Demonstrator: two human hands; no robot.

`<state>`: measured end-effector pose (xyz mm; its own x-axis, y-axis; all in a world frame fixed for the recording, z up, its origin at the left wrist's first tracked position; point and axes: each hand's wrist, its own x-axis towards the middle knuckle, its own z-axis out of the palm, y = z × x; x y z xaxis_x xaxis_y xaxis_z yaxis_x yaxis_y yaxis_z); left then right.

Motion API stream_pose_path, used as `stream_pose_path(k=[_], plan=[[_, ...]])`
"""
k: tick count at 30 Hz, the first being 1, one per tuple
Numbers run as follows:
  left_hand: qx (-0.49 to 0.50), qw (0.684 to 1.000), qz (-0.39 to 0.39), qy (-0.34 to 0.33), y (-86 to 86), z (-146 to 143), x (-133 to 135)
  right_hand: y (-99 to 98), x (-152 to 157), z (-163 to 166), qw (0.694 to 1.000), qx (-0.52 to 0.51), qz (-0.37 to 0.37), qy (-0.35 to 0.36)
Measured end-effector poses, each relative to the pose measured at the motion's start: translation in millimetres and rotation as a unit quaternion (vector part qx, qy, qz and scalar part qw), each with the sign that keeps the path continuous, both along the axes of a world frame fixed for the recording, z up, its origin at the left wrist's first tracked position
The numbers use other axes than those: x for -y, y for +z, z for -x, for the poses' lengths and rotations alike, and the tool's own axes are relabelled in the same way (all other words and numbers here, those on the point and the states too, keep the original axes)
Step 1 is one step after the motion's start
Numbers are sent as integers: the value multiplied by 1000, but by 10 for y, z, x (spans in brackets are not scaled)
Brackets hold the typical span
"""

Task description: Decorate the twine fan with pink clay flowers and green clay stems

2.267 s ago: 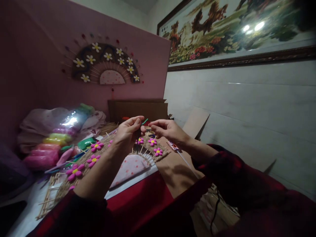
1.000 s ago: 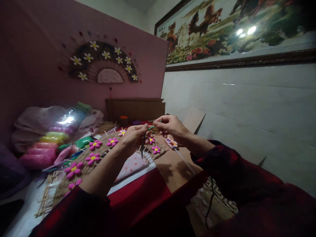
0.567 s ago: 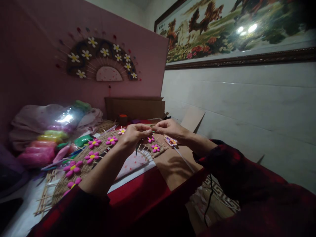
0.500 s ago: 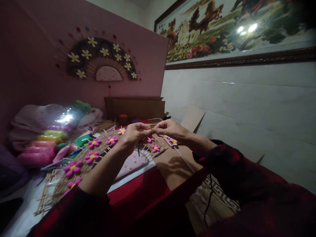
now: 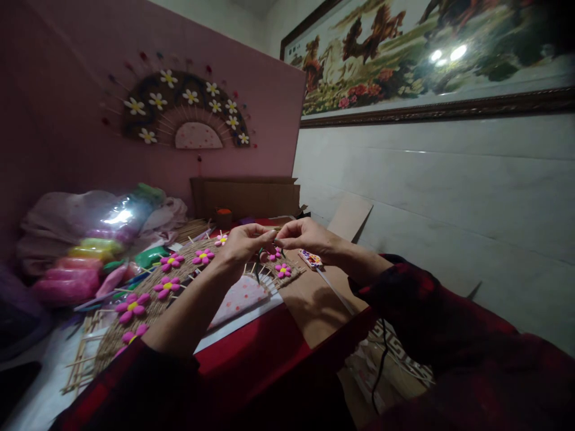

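Observation:
My left hand (image 5: 242, 244) and my right hand (image 5: 308, 234) meet over a half-round fan (image 5: 111, 336) wrapped in twine. Thumb and fingers are pinched together on each hand. Between them runs a thin dark green strip (image 5: 257, 273), one end dangling below my left fingers; its material is too small to make out. Pink flowers with yellow centres, such as this flower (image 5: 167, 286), dot the fan. At its inner edge lies a pale half-circle with pink spots (image 5: 240, 296). My forearms hide part of the fan.
Bags of coloured clay (image 5: 74, 269) lie at the left. Behind stand a cardboard box (image 5: 249, 199) and a small orange-topped pot (image 5: 223, 214). A patterned piece on a white stick (image 5: 313, 258) rests on brown card (image 5: 309, 299). A finished-looking flowered fan (image 5: 177, 90) hangs on the pink panel.
My fingertips have shifted slightly, with my right hand a little higher and more bent. More of the dark green strip shows beneath my fingers. The fan has stayed put.

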<state>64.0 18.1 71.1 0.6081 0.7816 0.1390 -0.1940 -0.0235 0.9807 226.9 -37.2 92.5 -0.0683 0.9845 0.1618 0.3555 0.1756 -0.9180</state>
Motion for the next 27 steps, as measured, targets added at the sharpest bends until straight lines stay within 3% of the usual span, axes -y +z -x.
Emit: stream_pose_path(k=[11,16,22,27], plan=[[-44,997,-2,-69,-59,16,-55,87,-10,-127,999,-15,1,30],[-84,992,7,-91,-40,48,-65,89,-50,-170,999,-41,17,7],[-122,991,20,-54,-66,37,-110,63,-60,-225,999,-37,20,-16],[-135,990,-27,-16,-148,-12,-146,-55,-67,-292,1000,12,-3,-25]])
